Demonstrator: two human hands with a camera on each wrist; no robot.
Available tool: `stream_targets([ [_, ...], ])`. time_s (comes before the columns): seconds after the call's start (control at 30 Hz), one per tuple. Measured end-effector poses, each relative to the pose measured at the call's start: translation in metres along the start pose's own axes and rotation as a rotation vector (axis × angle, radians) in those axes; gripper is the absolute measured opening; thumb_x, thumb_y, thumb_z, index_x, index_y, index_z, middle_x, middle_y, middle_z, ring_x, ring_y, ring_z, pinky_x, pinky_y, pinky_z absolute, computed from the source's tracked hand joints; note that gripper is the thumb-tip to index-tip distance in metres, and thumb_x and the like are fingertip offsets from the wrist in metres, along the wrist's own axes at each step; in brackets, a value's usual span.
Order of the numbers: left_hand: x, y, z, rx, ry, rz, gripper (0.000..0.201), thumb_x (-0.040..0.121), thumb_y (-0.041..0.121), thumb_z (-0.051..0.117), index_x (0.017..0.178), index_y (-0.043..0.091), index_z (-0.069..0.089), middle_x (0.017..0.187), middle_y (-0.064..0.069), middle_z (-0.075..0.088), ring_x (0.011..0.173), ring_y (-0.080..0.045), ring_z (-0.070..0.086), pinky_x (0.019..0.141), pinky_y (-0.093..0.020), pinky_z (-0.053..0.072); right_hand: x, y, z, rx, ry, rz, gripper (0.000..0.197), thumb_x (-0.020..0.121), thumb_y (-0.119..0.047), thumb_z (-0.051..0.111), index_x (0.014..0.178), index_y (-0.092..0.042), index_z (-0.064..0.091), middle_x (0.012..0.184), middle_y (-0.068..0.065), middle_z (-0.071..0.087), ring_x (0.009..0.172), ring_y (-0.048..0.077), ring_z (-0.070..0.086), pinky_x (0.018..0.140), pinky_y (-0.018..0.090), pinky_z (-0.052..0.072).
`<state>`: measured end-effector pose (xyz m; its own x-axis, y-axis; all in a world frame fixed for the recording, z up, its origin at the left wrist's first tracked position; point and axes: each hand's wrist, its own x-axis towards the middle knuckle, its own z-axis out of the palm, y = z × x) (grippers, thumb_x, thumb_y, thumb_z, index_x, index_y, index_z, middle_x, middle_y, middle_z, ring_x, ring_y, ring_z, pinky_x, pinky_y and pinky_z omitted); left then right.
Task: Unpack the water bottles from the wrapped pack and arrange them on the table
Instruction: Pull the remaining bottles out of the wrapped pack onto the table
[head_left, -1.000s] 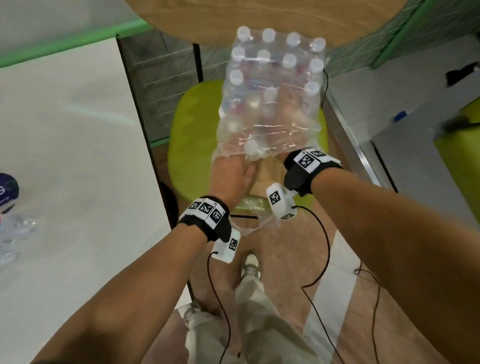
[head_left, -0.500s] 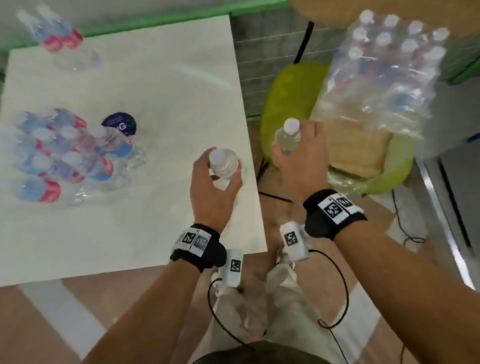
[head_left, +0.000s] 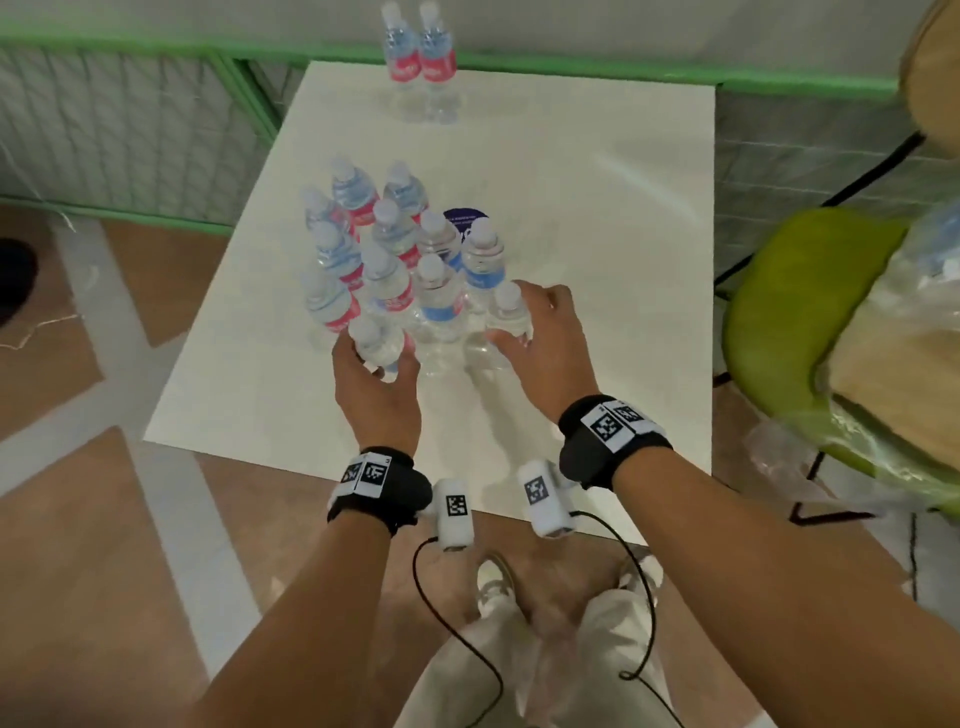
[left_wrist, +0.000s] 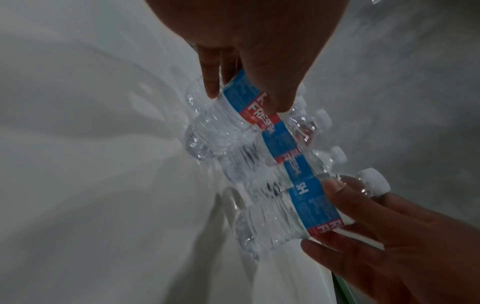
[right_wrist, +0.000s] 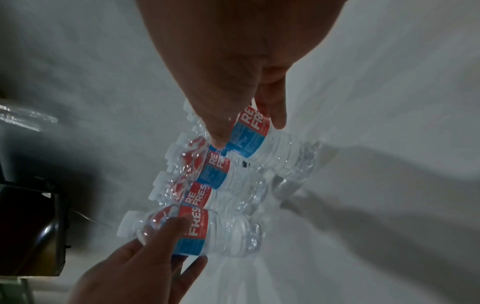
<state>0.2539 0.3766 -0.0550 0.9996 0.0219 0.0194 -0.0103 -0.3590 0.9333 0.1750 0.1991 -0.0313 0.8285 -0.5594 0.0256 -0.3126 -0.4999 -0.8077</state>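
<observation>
Left hand grips one bottle, right hand another, both at the front of the upright cluster on the tabletop. Wrapped pack on the green chair apparently holds more, so unpacking looks unfinished.

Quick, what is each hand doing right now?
Left hand: fingers grip a water bottle standing on the table.
Right hand: fingers grip another bottle there.

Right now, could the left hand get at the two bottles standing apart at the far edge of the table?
Probably not yet: the left hand grips a bottle, and the bottle cluster stands between it and the far pair.
</observation>
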Motion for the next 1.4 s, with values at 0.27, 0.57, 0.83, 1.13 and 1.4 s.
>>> stream_targets([
  [0.27, 0.043, -0.015, -0.005, 0.182, -0.123, 0.221, 0.067, 0.084, 0.031, 0.077, 0.143, 0.025, 0.047, 0.120, -0.001, 0.049, 0.104, -0.015, 0.059, 0.091, -0.039, 0.056, 0.024, -0.014, 0.032, -0.020, 0.091, 0.005, 0.053, 0.087, -0.027, 0.072, 0.132, -0.015, 0.047, 0.126, 0.003, 0.045, 0.080, 0.006, 0.050, 0.084, 0.034, 0.053],
  [0.57, 0.039, -0.014, -0.010, 0.171, -0.122, 0.207, 0.075, 0.080, 0.036, 0.079, 0.144, 0.021, 0.043, 0.127, -0.001, 0.048, 0.114, -0.014, 0.056, 0.097, -0.040, 0.053, 0.018, -0.003, 0.018, 0.024, 0.059, 0.012, 0.064, 0.082, -0.051, 0.072, 0.131, -0.019, 0.046, 0.126, -0.001, 0.046, 0.105, 0.011, 0.053, 0.084, 0.026, 0.047],
  [0.83, -0.037, 0.042, 0.013, 0.092, -0.099, 0.342, 0.028, 0.091, 0.032, 0.069, 0.111, 0.014, 0.061, 0.094, -0.004, 0.056, 0.074, -0.011, 0.054, 0.071, -0.032, 0.052, -0.011, 0.037, -0.052, -0.039, 0.204, 0.015, 0.028, 0.093, -0.046, 0.058, 0.087, -0.018, 0.061, 0.085, -0.003, 0.062, 0.076, 0.013, 0.061, 0.074, 0.036, 0.053],
  [1.13, -0.181, 0.101, 0.162, 0.115, -0.971, 0.515, 0.017, 0.099, 0.035, 0.056, 0.092, 0.023, 0.067, 0.081, 0.012, 0.066, 0.077, -0.008, 0.065, 0.071, -0.031, 0.054, -0.079, 0.132, -0.209, -0.203, 0.388, 0.229, 0.036, 0.096, -0.031, 0.053, 0.066, -0.012, 0.055, 0.057, 0.002, 0.053, 0.056, 0.022, 0.048, 0.055, 0.038, 0.041],
  [1.4, -0.283, 0.165, 0.304, 0.112, -1.289, 0.681, 0.023, 0.103, 0.030, 0.048, 0.109, 0.016, 0.065, 0.098, 0.003, 0.068, 0.088, -0.012, 0.061, 0.080, -0.031, 0.051, -0.120, 0.235, -0.340, -0.233, 0.426, 0.536, 0.024, 0.092, -0.030, 0.053, 0.085, -0.014, 0.069, 0.076, 0.003, 0.070, 0.073, 0.022, 0.064, 0.073, 0.035, 0.053],
])
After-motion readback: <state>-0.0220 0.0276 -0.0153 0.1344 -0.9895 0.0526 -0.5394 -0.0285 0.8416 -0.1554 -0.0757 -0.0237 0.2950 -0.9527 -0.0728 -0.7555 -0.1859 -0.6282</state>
